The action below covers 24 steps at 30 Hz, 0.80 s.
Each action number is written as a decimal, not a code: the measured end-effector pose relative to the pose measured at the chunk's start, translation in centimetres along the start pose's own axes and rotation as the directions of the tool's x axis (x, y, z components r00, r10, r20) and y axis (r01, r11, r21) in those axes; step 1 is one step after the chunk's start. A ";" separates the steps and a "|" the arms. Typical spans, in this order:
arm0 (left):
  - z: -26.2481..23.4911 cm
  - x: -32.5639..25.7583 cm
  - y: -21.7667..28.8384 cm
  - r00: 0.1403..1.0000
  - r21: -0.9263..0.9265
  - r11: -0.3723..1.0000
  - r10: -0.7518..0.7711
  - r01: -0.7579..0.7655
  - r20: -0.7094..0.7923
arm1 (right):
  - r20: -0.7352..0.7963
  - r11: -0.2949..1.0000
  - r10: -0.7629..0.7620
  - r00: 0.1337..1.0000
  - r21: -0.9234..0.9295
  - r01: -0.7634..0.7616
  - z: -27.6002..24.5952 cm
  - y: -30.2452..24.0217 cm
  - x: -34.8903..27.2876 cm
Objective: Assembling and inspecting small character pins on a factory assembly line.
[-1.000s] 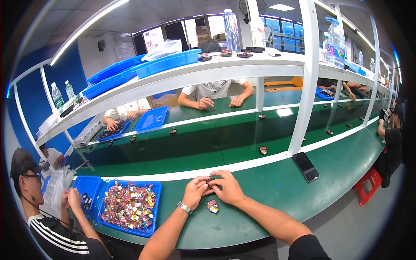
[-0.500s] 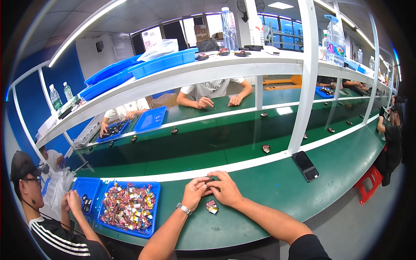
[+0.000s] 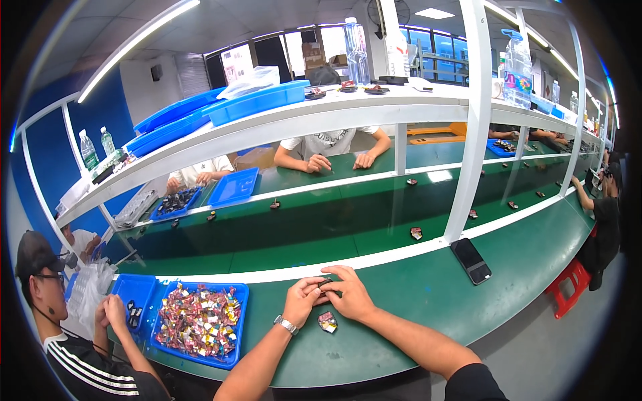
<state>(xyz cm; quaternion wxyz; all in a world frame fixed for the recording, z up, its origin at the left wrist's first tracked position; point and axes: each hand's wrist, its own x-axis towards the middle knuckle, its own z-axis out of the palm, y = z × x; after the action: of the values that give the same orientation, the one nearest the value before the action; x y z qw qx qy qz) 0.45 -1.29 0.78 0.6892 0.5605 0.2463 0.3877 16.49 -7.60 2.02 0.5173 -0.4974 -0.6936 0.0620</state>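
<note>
Both my hands meet above the green worktop, pinching a small dark plastic piece [image 3: 325, 282] between the fingertips. My left hand [image 3: 302, 301] closes on it from the left, and my right hand [image 3: 350, 297] from the right. Fingers cover most of the piece, so its exact kind is hidden. Just below my hands, on the worktop, lies a small dark part with red, yellow and white patches [image 3: 328, 322]. Left of my left forearm stands a blue tray [image 3: 245, 314], heaped with small red, yellow and white wired parts [image 3: 200, 317].
A black phone [image 3: 471, 260] lies to the right, beside a white post [image 3: 468, 134]. Beyond the white rail, small parts [image 3: 416, 233] sit spaced along a green belt [image 3: 321, 240]. A co-worker [image 3: 87, 334] sits at my left by another blue tray [image 3: 137, 284]. Others work across the belt.
The parts on the belt have shifted slightly to the right. Across at the left, a co-worker's hand has left the tray of dark parts. My hands keep almost the same place.
</note>
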 end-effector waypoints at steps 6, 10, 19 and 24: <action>-0.2 -0.1 0.1 1.000 -0.037 0.999 -0.006 0.007 0.014 | 0.020 0.998 -0.045 0.999 -0.053 0.046 -0.7 -0.4 0.1; -0.1 -0.1 0.0 1.000 -0.060 0.998 -0.011 0.012 0.016 | 0.026 1.000 -0.001 1.000 0.000 0.001 -0.3 0.2 0.0; 0.1 -0.1 0.1 1.000 -0.043 0.999 -0.016 0.015 -0.021 | 0.032 0.989 -0.060 0.998 -0.135 0.064 -0.7 -0.6 0.1; 0.2 0.0 0.4 0.999 -0.033 0.999 -0.038 0.038 -0.021 | -0.032 0.977 -0.142 0.989 -0.164 0.135 -0.8 -0.7 0.7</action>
<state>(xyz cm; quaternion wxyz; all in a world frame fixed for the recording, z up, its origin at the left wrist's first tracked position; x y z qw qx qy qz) 0.50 -1.39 1.25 0.7028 0.5402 0.2579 0.3844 16.72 -7.77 3.20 0.4932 -0.4893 -0.7180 -0.0416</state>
